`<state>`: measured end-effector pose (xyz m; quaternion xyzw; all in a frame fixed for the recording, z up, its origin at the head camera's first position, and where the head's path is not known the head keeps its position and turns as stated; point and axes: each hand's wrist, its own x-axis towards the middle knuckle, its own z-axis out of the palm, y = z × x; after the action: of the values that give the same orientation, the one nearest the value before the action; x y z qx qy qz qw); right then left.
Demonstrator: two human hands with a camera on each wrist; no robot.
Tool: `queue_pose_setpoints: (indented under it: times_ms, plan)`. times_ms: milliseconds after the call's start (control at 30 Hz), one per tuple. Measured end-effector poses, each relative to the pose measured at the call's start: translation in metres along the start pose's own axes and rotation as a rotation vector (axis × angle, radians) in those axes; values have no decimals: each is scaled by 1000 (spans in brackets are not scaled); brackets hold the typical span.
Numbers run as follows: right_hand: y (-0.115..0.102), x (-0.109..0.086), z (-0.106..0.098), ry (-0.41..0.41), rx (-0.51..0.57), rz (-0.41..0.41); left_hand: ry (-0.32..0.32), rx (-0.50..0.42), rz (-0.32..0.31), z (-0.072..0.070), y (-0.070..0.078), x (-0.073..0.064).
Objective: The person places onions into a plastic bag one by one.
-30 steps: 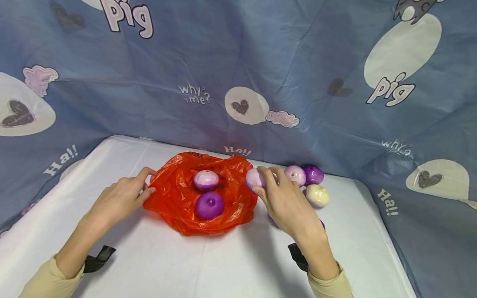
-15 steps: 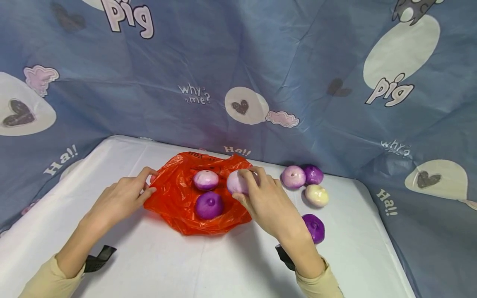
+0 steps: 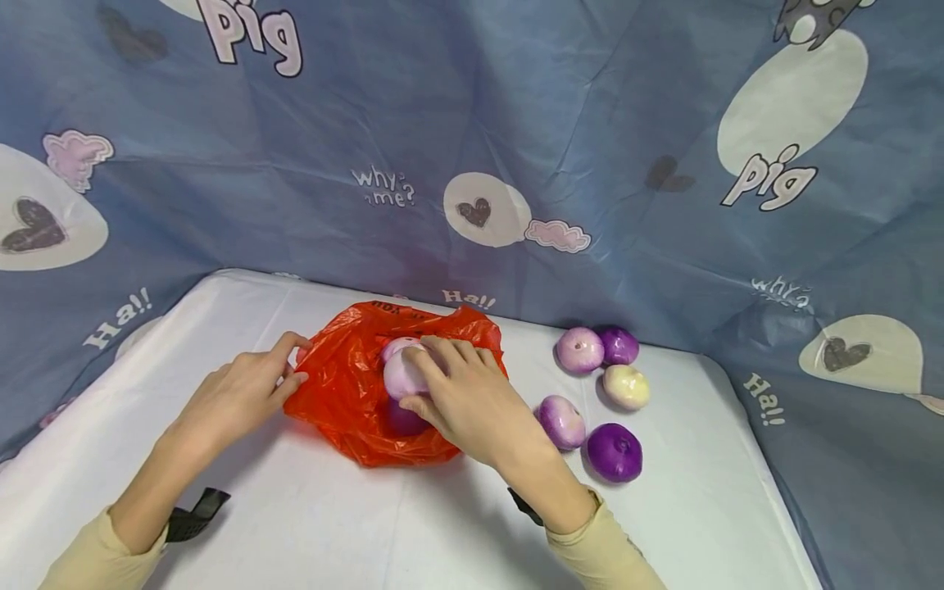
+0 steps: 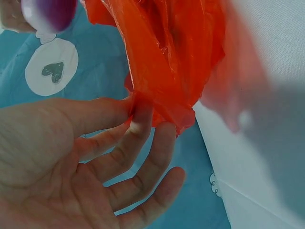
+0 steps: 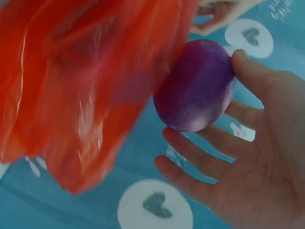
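Note:
A red plastic bag (image 3: pixel 332 401) lies spread on the table, its mouth facing up. My left hand (image 3: pixel 239 397) pinches the bag's left edge between thumb and fingers, as the left wrist view shows close up. Over the middle of the bag my right hand (image 3: pixel 472 401) grips a pale purple onion (image 3: pixel 404 375) with thumb and fingertips; its underside looks deep purple in the right wrist view. Inside the bag, a purple onion (image 3: pixel 402 419) and a pink-white onion (image 3: pixel 398 344) are partly hidden behind the held one.
Right of the bag, several onions lie on the white table (image 3: pixel 332 524): a pink one (image 3: pixel 579 350), a dark purple one (image 3: pixel 618 345), a yellowish one (image 3: pixel 626 387), and two nearer the front, one streaked (image 3: pixel 562 422), one deep purple (image 3: pixel 614 452). A blue printed cloth (image 3: pixel 627 205) hangs behind.
My right hand has carried the pale onion leftward from beside the bag's right edge to over its middle. The left hand has stayed at the bag's left edge.

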<state>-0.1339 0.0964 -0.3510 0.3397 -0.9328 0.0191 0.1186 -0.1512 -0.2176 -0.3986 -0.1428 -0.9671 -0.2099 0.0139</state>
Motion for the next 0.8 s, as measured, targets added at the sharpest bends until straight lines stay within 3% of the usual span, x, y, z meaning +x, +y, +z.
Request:
queue_pose_setpoints:
  times_ms: [433,800]
  plan:
    - [-16,25,45,-36,-30,-101,-1,-4,-5,-2,1,-2]
    - [-15,25,51,-42,-34,-89,8,3,3,-4,-1,0]
